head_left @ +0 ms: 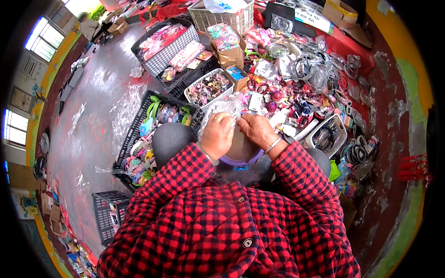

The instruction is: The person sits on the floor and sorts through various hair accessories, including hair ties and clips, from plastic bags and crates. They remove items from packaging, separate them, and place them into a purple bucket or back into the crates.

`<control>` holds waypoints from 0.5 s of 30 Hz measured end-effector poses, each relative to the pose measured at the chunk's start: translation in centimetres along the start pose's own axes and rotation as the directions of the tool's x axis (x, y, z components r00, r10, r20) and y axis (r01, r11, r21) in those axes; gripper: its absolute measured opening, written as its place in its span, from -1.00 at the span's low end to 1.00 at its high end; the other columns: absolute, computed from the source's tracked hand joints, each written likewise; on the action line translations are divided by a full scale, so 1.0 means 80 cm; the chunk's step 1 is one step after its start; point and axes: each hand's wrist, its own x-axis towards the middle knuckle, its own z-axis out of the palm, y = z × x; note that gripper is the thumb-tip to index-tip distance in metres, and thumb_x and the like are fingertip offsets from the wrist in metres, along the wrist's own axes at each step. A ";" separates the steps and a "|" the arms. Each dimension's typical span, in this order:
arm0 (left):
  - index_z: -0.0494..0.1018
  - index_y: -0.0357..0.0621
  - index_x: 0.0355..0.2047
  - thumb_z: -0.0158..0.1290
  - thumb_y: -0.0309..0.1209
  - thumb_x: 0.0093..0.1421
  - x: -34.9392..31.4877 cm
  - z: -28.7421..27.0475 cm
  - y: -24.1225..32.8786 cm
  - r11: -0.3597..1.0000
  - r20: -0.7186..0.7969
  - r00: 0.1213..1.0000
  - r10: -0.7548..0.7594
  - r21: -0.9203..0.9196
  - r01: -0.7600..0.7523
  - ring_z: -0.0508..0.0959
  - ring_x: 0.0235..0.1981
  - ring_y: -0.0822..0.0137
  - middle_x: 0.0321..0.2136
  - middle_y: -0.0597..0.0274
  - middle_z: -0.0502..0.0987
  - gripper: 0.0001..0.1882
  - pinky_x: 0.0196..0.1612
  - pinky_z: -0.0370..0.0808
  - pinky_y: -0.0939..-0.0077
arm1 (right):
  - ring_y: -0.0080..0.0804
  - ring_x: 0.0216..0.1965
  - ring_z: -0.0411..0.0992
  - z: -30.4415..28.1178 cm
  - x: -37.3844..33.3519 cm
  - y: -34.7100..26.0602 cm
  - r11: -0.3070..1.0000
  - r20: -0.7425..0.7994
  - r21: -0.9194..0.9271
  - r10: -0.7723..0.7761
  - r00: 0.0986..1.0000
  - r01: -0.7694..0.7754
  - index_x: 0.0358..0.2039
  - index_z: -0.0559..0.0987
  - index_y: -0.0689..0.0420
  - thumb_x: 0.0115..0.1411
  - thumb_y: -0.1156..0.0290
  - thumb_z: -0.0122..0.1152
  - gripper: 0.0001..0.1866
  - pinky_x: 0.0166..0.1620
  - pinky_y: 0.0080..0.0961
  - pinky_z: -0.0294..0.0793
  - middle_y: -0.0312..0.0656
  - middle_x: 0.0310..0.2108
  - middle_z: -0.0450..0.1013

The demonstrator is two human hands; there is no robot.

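- Two bare hands are sitting side by side in the middle of the head view, below red-and-black checked sleeves (183, 171).
- The left hand (216, 136), wearing a ring, is pinching a crumpled, clear plastic bag (226, 104), its fingers bent nearly closed.
- The right hand (259, 132), with a silver bracelet (272, 145) at its wrist, is gripping the bag's near edge, thumb and bent fingers together; its palm is staying hidden.
- The bag is lying between and just beyond both hands.
- A round, purple-rimmed basin (241, 162) is standing under them.
- Left of the hands, a black plastic crate (131, 128) is holding colourful hair accessories.
- Beyond the right hand, a heap of red, pink and dark hair ornaments (296, 95) is spreading.
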 end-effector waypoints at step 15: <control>0.36 -0.22 -0.49 0.02 -0.63 -0.10 0.008 -0.009 0.009 0.992 -0.016 0.994 0.106 -0.072 -0.107 0.40 -0.30 0.06 -0.34 0.10 0.44 -0.87 -0.21 0.38 0.33 | -0.06 -0.61 0.40 -0.012 -0.010 -0.028 0.989 -0.303 -0.109 -0.128 0.945 0.099 -0.67 0.45 0.14 -0.01 0.32 0.02 -0.80 -0.52 -0.23 0.38 -0.05 -0.68 0.38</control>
